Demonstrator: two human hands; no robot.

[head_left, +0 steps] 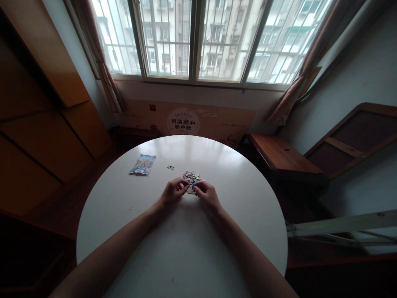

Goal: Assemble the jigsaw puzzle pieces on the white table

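A heap of small jigsaw puzzle pieces (pixel 192 177), some pale and some multicoloured, lies on the white round table (pixel 182 248). At the heap's near left edge is my left hand (pixel 174 191), its thumb and fingertips closed in a pinch. What the pinch holds is too small to make out. Just across from it, my right hand (pixel 207 195) pinches what looks like a small blue puzzle piece at the heap's near right edge. The fingertips of both hands are close together and hide part of the heap.
Left of the heap sits a small cluster of pieces (pixel 170 167). Farther left lies a colourful printed packet (pixel 143 164). Beyond the table are a wooden bench (pixel 281 153) at right, a printed cardboard panel (pixel 214 118) and a barred window.
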